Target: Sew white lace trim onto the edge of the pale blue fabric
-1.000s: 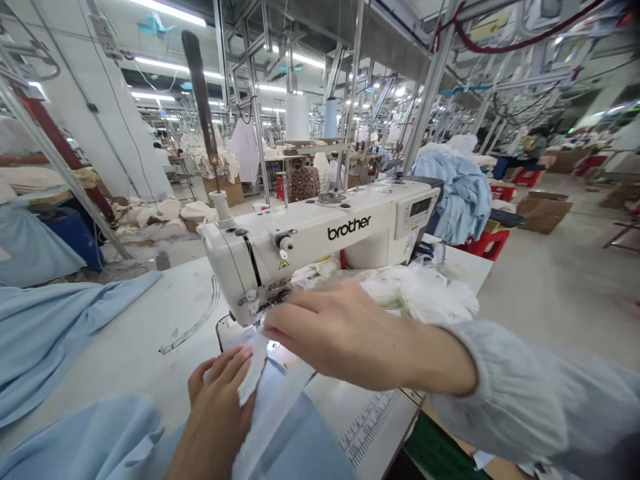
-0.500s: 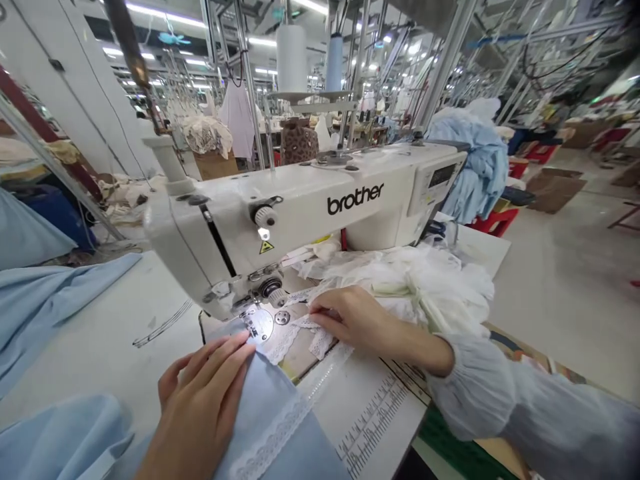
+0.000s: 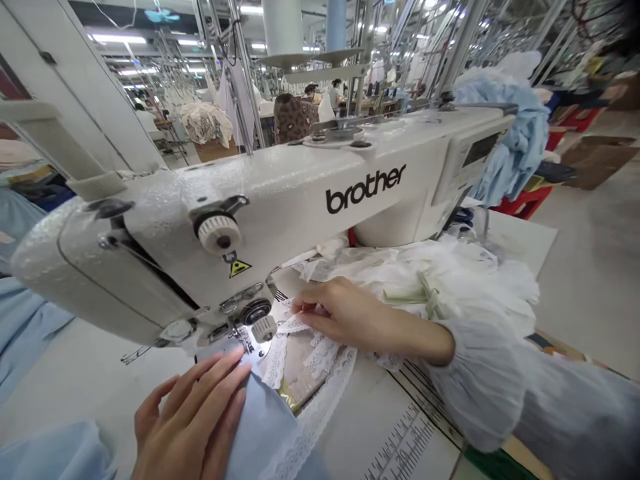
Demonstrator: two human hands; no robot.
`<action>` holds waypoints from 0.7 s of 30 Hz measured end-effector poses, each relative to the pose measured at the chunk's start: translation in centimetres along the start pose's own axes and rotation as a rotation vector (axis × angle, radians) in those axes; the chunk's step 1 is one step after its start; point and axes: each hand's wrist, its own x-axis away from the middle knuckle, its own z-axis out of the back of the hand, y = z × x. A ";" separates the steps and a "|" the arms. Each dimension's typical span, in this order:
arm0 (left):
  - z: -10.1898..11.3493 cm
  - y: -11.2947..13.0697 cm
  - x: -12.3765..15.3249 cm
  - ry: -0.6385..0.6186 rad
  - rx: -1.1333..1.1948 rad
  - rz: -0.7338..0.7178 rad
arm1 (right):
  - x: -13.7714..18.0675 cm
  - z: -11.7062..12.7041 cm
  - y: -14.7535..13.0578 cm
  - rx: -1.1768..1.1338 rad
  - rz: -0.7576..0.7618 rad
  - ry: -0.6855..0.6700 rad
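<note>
My left hand [image 3: 193,413] lies flat on light blue fabric [image 3: 267,417], fingers stretched out, their tips close to the presser foot [image 3: 246,339]. White scalloped lace trim [image 3: 323,403] runs along that fabric's right side. Above the machine bed my right hand [image 3: 345,313] is closed, with thumb and fingertips pinching a strip of white lace [image 3: 293,325]. The strip's end in the fingers is partly hidden. More lace [image 3: 320,357] hangs loosely below this hand. A white sewing machine [image 3: 280,207] stands over the work, its lamp lighting the needle area.
Sheer white fabric [image 3: 465,280] is heaped under the machine arm at the right. Ruler markings [image 3: 400,453] run along the table's front. Blue cloth [image 3: 55,453] lies at the left. Thread cones [image 3: 283,27] stand behind the machine; several people sit in the background.
The view has moved closer to the machine. My right hand has shifted slightly toward the needle area with the lace, while my left hand stays on the blue fabric.
</note>
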 end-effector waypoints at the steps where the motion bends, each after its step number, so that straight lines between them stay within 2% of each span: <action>1: 0.0 -0.1 0.0 0.003 -0.011 -0.011 | -0.4 -0.1 0.1 -0.006 0.001 -0.009; 5: 0.3 0.1 0.0 -0.004 -0.030 -0.005 | -1.7 -0.8 0.5 0.002 0.015 -0.027; 11: 0.8 1.0 -0.3 0.001 -0.087 0.045 | -1.5 -1.7 0.9 0.096 0.061 -0.001; 15: 1.1 0.7 -0.6 0.054 -0.108 -0.044 | -1.4 -2.0 0.9 0.139 0.107 0.009; 19: 1.4 0.2 -1.4 0.005 -0.039 -0.172 | -1.2 -2.1 1.1 0.143 0.159 0.025; 21: 1.4 0.4 -1.9 -0.006 -0.046 -0.174 | -1.2 -2.1 1.2 0.141 0.181 0.038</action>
